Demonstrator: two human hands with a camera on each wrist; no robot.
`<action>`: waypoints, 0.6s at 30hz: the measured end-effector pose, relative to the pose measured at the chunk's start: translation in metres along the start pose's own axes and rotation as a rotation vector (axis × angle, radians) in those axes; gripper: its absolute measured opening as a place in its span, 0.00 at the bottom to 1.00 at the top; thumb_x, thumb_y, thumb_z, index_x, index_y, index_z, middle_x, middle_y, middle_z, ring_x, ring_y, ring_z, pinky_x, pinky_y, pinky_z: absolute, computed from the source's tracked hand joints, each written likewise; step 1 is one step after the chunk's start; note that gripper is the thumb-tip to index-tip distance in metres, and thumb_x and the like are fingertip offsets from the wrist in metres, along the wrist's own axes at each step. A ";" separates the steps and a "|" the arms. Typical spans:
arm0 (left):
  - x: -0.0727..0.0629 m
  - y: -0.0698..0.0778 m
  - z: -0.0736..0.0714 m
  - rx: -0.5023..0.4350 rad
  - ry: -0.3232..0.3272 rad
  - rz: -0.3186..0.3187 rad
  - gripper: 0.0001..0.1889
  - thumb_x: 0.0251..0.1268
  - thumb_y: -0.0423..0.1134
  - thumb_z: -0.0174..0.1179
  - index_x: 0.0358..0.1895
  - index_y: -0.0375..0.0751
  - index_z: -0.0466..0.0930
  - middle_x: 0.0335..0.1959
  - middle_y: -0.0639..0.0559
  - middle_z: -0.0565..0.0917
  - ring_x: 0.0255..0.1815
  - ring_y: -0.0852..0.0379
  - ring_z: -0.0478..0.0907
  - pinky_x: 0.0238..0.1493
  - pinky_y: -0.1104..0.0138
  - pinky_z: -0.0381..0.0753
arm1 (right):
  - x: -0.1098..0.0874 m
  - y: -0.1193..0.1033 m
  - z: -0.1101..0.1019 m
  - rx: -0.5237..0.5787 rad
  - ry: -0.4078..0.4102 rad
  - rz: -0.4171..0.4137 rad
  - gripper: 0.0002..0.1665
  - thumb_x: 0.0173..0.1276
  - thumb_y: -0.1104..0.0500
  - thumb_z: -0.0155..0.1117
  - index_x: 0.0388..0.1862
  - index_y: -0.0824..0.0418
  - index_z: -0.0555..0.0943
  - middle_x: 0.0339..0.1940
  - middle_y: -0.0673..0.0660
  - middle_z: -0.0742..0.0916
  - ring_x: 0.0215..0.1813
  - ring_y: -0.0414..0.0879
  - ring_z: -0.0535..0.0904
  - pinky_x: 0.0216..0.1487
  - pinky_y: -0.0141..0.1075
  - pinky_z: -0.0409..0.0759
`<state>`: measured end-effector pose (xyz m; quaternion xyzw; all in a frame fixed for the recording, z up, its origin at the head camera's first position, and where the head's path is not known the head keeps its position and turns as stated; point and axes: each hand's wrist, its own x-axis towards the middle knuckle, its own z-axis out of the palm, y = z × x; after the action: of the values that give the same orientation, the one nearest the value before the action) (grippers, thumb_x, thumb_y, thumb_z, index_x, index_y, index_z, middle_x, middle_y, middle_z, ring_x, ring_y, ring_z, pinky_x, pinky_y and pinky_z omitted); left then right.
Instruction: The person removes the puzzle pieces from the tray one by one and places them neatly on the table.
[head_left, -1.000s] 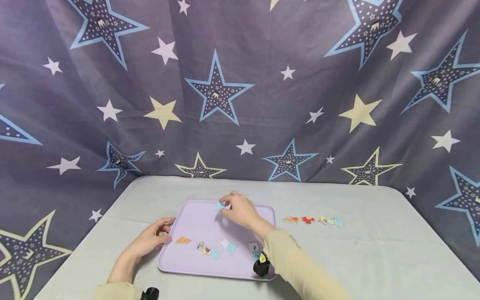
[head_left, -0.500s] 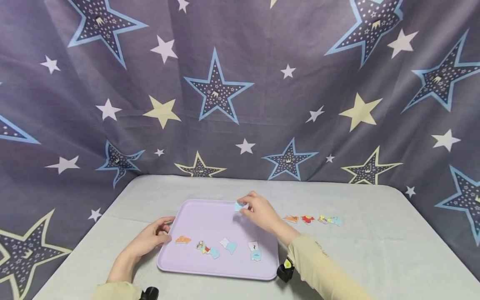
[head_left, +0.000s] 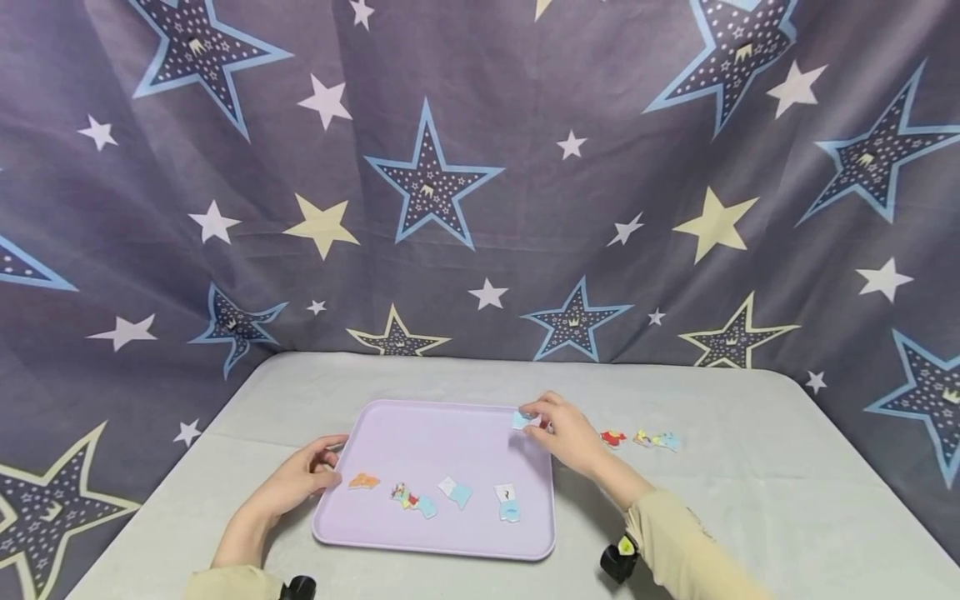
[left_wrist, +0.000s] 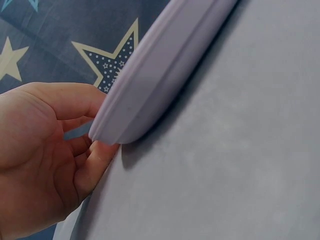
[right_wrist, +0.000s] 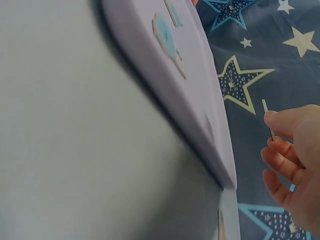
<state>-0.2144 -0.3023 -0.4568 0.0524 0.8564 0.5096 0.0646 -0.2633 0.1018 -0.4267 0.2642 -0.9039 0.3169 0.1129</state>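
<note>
My right hand (head_left: 570,435) pinches a small light-blue flat puzzle piece (head_left: 519,421) between thumb and fingertips, above the far right corner of the lilac tray (head_left: 427,437). Seen from the right wrist, that piece (right_wrist: 264,105) is edge-on and clear of the tray. At the tray's left edge, my left hand (head_left: 298,477) grips the rim (left_wrist: 116,112) between thumb and fingers. Lying on the tray are an orange piece (head_left: 364,481), a multicoloured cluster with a blue end (head_left: 413,501), a white-and-blue piece (head_left: 455,492), and a white-and-blue one with a dark mark (head_left: 507,503).
To the right of the tray, a red piece (head_left: 612,438) and a yellow-and-blue cluster (head_left: 657,440) lie on the grey-covered table (head_left: 765,483). A dark star-patterned curtain (head_left: 480,208) hangs behind the table.
My right hand has carried the light-blue piece rightward along the tray's far side, and it now hides the orange piece on the table. The left hand has stayed at the rim.
</note>
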 end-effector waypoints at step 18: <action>0.002 -0.003 0.000 0.001 -0.008 0.006 0.33 0.49 0.27 0.56 0.63 0.29 0.59 0.37 0.43 0.68 0.25 0.64 0.65 0.22 0.72 0.67 | -0.048 0.040 -0.029 -0.068 0.046 0.076 0.17 0.54 0.60 0.65 0.44 0.62 0.81 0.32 0.49 0.79 0.31 0.37 0.73 0.34 0.30 0.73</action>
<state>-0.2160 -0.3034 -0.4598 0.0570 0.8562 0.5091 0.0667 -0.2437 0.1659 -0.4424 0.2183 -0.9207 0.2961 0.1304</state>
